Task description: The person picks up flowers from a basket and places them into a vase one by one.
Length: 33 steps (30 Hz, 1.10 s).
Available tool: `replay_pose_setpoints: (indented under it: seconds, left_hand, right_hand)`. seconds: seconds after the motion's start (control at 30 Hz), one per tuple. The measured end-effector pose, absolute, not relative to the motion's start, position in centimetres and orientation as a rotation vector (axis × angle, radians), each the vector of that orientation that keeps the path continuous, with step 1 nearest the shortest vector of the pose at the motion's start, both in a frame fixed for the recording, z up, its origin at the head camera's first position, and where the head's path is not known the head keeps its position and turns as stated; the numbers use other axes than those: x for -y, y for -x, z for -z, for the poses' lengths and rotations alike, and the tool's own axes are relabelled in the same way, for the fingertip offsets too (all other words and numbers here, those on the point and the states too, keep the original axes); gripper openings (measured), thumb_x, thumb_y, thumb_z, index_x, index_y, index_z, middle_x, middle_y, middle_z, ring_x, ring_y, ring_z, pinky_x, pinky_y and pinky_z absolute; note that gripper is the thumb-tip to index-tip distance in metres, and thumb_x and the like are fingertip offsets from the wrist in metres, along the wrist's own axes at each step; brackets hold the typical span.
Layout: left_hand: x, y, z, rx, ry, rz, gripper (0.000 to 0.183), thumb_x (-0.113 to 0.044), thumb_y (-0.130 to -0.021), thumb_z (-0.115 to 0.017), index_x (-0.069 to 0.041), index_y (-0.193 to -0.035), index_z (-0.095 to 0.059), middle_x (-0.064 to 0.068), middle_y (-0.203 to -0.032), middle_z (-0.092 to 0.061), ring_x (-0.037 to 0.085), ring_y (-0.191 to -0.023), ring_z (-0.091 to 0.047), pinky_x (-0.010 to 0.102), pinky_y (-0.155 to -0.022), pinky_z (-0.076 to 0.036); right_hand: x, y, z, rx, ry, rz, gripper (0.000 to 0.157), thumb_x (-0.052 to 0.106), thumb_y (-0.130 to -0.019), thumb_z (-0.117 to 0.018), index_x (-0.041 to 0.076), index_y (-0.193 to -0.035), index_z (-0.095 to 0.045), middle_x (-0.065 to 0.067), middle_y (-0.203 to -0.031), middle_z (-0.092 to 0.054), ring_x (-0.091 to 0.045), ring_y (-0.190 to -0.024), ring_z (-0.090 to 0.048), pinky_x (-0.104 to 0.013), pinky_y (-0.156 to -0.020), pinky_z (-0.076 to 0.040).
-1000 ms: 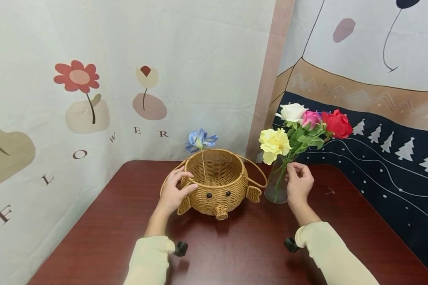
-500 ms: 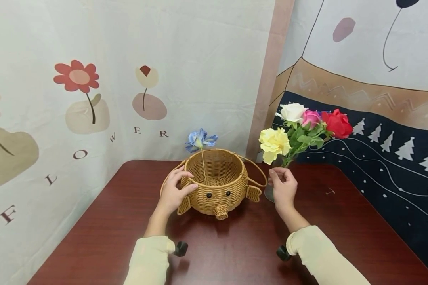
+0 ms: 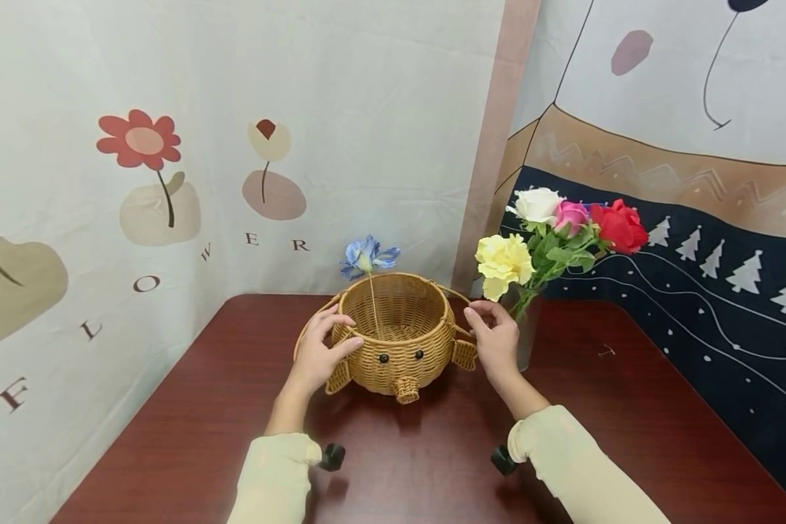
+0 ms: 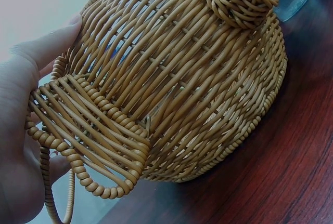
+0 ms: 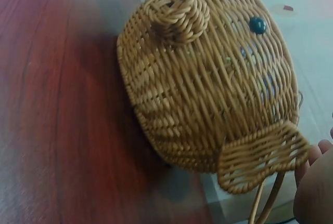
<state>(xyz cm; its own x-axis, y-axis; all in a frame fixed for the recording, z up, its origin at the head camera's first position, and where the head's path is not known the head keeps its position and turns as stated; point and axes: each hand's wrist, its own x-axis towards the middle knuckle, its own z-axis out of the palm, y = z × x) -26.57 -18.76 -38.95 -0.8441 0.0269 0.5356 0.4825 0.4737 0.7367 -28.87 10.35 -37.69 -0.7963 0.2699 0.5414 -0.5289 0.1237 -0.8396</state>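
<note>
A tan wicker basket [image 3: 393, 367] with black bead eyes, a woven snout and ear flaps stands on the table. One blue artificial flower [image 3: 369, 256] on a thin stem leans inside it. My left hand [image 3: 319, 349] holds the basket's left rim; in the left wrist view the thumb [image 4: 52, 42] lies along the weave, other fingers partly hidden behind the ear flap [image 4: 99, 135]. My right hand [image 3: 496, 338], fingers loosely bent, is beside the basket's right handle, overlapping it. In the right wrist view its fingers [image 5: 315, 154] are near the right ear flap [image 5: 263, 159].
Right behind my right hand stands a clear vase [image 3: 528, 331], partly hidden. It bears a yellow flower [image 3: 503, 266], a white rose [image 3: 537, 207], a pink rose [image 3: 571, 218] and a red rose [image 3: 618, 226]. Printed cloths hang behind the dark red table [image 3: 190, 407].
My right hand has moved left, from beside the vase across its front to the basket's right handle. My left hand, the basket and the flowers have stayed in place.
</note>
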Motion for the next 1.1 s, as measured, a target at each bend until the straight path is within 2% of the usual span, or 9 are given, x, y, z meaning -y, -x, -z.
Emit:
replay_pose_setpoints:
  seconds: [0.2,0.43,0.67,0.93,1.1]
  left_hand:
    - [18.8,26.5,38.8,2.278,0.419,1.351,0.037,-0.04,-0.069,-0.069,-0.016,-0.095,-0.058,0.005,-0.131,-0.035,0.025,-0.119,-0.032,0.047,-0.089,-0.033]
    - [18.7,26.5,38.9,2.275,0.411,1.358,0.036,-0.041,-0.069,-0.069,-0.016,-0.094,-0.059,0.006,-0.131,-0.036,0.022,-0.12,-0.031,0.045,-0.09,-0.033]
    - [18.7,26.5,38.8,2.293,0.405,1.351,0.037,-0.041,-0.069,-0.068,-0.016,-0.095,-0.059,0.002,-0.131,-0.036,0.022,-0.121,-0.029,0.044,-0.09,-0.032]
    - [17.9,24.7,36.7,2.261,0.442,1.385,0.03,-0.022,-0.073,-0.07,-0.006,-0.095,-0.058,0.014,-0.13,-0.036,0.033,-0.12,-0.029,0.052,-0.089,-0.03]
    - [17.7,24.4,36.4,2.262,0.444,1.37,0.029,-0.019,-0.073,-0.069,-0.004,-0.095,-0.057,0.016,-0.129,-0.036,0.034,-0.118,-0.031,0.05,-0.088,-0.032]
  right_hand:
    - [-8.7,27.8,35.1,1.844,-0.322,-1.736,0.017,0.012,-0.077,-0.065,0.0,-0.089,-0.061,-0.012,-0.08,-0.059,-0.017,-0.064,-0.055,-0.026,-0.056,-0.047]
    - [-7.2,27.1,33.5,1.874,-0.411,-1.717,0.022,0.01,-0.079,-0.062,-0.005,-0.094,-0.058,-0.015,-0.084,-0.058,-0.021,-0.071,-0.054,-0.022,-0.059,-0.045]
    - [-5.9,27.8,33.0,1.873,-0.487,-1.739,0.023,0.012,-0.079,-0.063,-0.001,-0.097,-0.058,-0.012,-0.087,-0.059,-0.021,-0.073,-0.055,-0.026,-0.062,-0.047]
    - [-4.6,30.3,32.7,2.006,-0.579,-1.881,0.035,0.029,-0.077,-0.064,0.014,-0.106,-0.055,-0.004,-0.104,-0.054,-0.019,-0.091,-0.054,-0.031,-0.074,-0.045]
    - [-3.8,31.0,31.7,1.989,-0.67,-2.093,0.04,0.023,-0.08,-0.062,0.01,-0.115,-0.048,-0.008,-0.113,-0.049,-0.021,-0.098,-0.052,-0.038,-0.08,-0.043]
